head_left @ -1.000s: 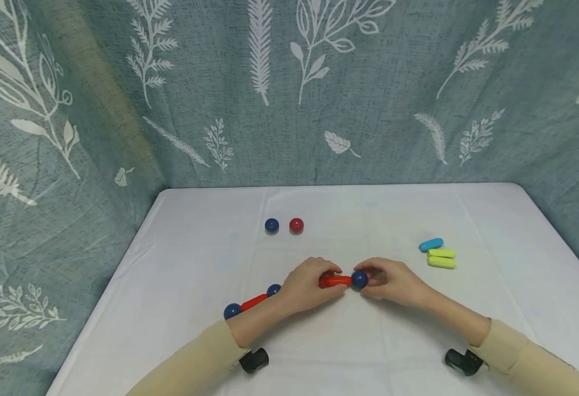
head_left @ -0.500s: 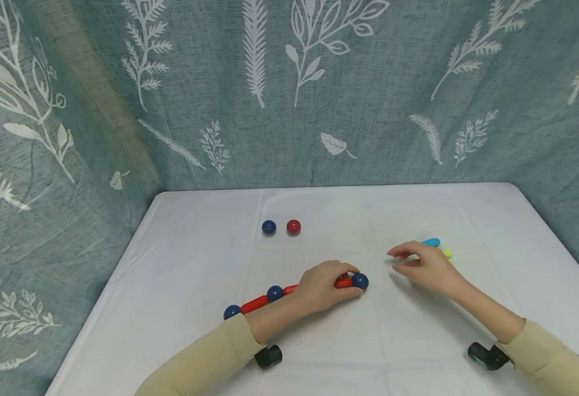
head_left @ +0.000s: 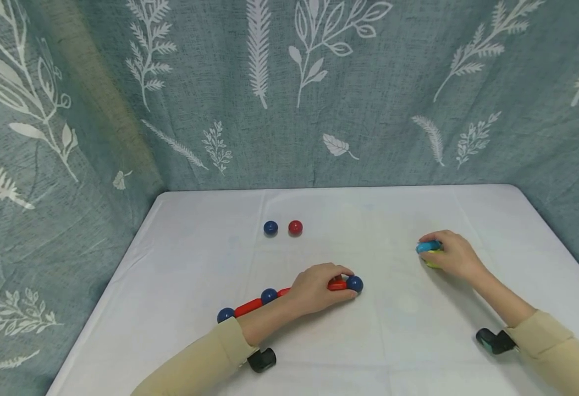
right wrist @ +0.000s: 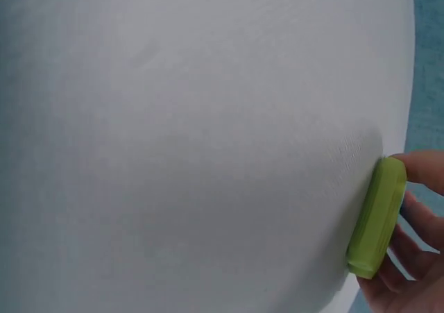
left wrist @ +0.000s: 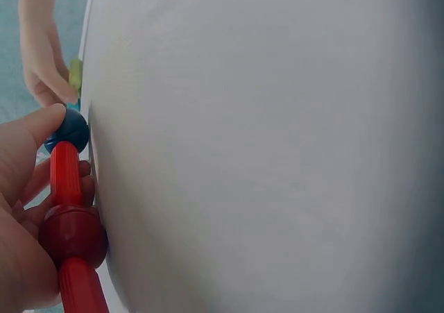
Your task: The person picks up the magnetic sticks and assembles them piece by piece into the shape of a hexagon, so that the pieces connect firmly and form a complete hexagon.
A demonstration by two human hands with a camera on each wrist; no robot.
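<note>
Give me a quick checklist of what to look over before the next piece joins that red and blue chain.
1. Left hand holds the chain steady: ok.
2. Blue end ball bare and reachable: ok.
3. Right hand grips a green rod: ok.
4. Blue rod left out of that grip: cannot tell.
5. Table bare between the hands: ok.
6. Spare blue ball and red ball lie apart from the chain: ok.

No legible text, label or number anywhere.
</note>
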